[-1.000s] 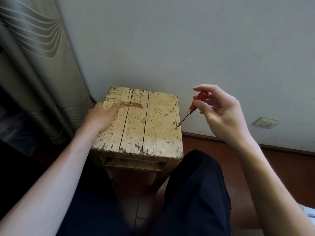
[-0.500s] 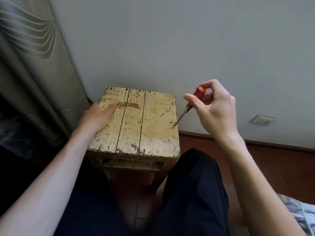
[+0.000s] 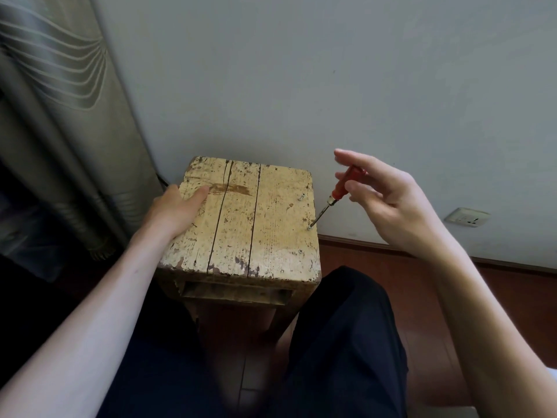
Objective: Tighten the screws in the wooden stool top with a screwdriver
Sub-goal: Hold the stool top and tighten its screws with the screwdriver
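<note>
Since half a second ago the right hand (image 3: 388,200) has loosened: the forefinger (image 3: 355,156), then curled down onto the handle, now stretches out straight above it, and the other fingers have relaxed. The hand has hold of the screwdriver (image 3: 346,184) only lightly, its red handle lying between the forefinger above and the curled fingers below. The tool has not shifted: it leans up to the right, with its tip on the screw (image 3: 309,228) near the right edge of the stool top (image 3: 235,224), as before. The left hand (image 3: 177,211) has kept its place on the top's left edge, thumb flat on the wood; its fingers go over the side out of sight, so whether they grip cannot be told.

The top is three worn planks, pale yellow paint flaked and scuffed, with dark cracks between them. A second screw (image 3: 301,197) stands proud farther back along the right edge. The stool stands against a plain grey-white wall (image 3: 301,70). A grey curtain (image 3: 54,122) hangs at the left, a socket (image 3: 467,217) sits low on the wall at the right, above a skirting board (image 3: 361,241) and a reddish wooden floor (image 3: 391,267). Dark trousers (image 3: 340,342) fill the foreground
</note>
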The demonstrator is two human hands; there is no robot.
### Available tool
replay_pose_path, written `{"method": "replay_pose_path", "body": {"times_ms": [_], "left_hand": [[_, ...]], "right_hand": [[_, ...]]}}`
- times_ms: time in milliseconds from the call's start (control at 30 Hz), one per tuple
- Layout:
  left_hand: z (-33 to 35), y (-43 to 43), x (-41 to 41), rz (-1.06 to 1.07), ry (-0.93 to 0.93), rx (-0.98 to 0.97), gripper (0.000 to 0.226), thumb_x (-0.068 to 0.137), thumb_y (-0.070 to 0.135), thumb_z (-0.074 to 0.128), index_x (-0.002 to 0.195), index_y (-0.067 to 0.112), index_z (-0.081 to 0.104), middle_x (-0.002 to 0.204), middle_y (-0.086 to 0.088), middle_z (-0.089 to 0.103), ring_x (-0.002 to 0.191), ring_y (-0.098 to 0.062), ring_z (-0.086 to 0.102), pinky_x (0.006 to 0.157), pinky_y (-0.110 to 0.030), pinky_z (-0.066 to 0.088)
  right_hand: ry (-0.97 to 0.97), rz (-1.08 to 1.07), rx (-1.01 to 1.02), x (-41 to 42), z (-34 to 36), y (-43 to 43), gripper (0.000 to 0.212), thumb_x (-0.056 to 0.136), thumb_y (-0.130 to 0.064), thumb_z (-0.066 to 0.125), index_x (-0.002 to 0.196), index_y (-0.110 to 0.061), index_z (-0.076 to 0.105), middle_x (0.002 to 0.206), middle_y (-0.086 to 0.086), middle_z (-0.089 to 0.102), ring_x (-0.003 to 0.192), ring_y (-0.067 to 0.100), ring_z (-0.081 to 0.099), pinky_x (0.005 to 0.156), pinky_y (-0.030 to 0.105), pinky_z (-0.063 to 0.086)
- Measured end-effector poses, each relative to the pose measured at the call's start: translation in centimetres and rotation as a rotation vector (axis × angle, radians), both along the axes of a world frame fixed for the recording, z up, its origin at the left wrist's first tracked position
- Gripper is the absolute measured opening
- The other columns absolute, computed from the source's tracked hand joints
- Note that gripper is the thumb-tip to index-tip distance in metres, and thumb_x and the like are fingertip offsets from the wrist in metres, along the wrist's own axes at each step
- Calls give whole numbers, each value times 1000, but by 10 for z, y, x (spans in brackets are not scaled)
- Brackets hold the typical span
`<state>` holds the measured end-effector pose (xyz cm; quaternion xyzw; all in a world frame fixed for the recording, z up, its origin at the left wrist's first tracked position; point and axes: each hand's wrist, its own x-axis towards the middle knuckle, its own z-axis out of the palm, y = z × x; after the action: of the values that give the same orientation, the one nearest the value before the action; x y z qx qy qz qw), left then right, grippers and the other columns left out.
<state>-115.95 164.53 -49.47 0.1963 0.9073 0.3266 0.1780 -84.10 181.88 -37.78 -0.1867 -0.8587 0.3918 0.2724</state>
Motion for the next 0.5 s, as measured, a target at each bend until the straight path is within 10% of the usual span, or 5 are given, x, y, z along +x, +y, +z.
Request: {"method": "replay_pose_path", "body": {"times_ms": [267,500], "left_hand": [[0,1,-1,-4,-5,2,100,86,86,42,154,13,39,153,-14,48,136,-38,50,106,-49,45],[1,1,1,-10,7,1,101,87,85,41,155,12,38,156,-14,46,139,-38,47,109,-51,43]], "right_hand": [[85,-73,28,-5,-7,-10,33,102,-5,66,128,-26,72,104,-6,75,100,18,77,82,37,61],[140,-424,76,-17,-4,-11,24,87,-35,86,95,-21,69,75,-18,77,70,-6,73,66,5,47]]}}
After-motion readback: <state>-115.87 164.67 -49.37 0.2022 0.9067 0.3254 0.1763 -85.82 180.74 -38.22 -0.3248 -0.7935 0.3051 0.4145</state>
